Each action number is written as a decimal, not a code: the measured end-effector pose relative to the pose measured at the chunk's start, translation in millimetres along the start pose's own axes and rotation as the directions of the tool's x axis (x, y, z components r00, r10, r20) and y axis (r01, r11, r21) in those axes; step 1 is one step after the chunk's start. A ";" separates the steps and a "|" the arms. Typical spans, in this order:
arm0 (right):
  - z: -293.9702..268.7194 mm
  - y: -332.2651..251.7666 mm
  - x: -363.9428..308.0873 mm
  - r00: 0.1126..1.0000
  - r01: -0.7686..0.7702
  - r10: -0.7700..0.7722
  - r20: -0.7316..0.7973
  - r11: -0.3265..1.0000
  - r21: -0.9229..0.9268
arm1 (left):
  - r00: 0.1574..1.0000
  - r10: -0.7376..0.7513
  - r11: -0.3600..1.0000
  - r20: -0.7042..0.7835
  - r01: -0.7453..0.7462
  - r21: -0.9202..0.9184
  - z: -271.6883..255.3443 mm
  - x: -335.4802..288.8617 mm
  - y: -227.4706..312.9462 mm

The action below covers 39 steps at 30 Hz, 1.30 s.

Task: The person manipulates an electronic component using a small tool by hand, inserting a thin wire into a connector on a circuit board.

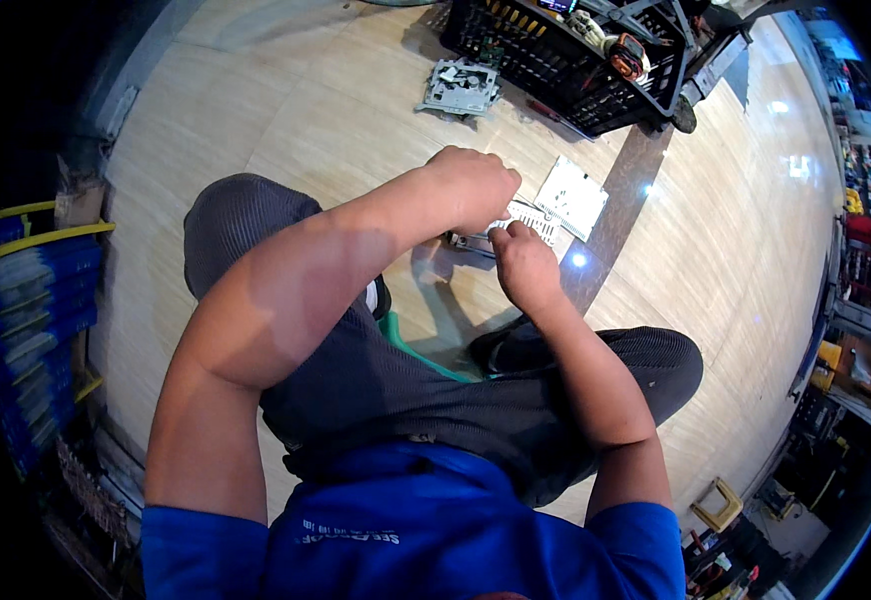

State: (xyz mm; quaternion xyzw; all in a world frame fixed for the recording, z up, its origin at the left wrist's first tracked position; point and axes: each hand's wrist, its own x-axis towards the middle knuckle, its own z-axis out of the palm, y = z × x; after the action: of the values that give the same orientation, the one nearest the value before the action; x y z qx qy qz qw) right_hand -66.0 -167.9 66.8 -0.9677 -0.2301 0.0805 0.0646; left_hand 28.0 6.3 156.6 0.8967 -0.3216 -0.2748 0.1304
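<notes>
A silvery metal housing (536, 225) with rows of slots is between my hands, low over the floor. My left hand (474, 188) is closed at its far left side, with the back of the hand turned up. What the left fingers grip is hidden beneath them. My right hand (528, 265) holds the near edge of the housing, thumb and fingers bent over it. Just beyond, to the right, a flat metal plate (573, 195) with holes and a slotted edge lies on the floor.
Farther off on the floor lies a metal disc-drive-like mechanism (459, 88). A black plastic crate (566, 75) of tools and cables stands beside it. Blue bins (46, 300) line the left; a yellow frame-shaped piece (719, 505) is at lower right. My crossed legs flank the green seat (411, 345).
</notes>
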 end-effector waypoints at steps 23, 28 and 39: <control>1.7 -2.5 -1.9 0.991 -0.096 0.094 0.099 0.995 0.015 | 1.000 -0.002 1.000 0.017 0.002 0.004 2.5 0.4 1.4; 4.9 -0.9 -1.4 0.990 -0.102 0.098 0.102 0.995 0.025 | 1.000 -0.004 1.000 0.030 0.004 0.010 1.3 -0.4 1.9; 3.5 -0.2 -0.6 0.983 -0.128 0.118 0.139 0.990 0.063 | 0.999 -0.011 1.000 0.032 0.012 -0.012 1.3 0.8 2.0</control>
State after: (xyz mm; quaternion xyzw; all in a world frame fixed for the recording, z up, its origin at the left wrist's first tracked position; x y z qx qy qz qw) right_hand -67.2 -167.7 63.5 -0.9695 -0.1705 0.1578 0.0782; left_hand 26.7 4.3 156.0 0.8932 -0.3169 -0.2918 0.1292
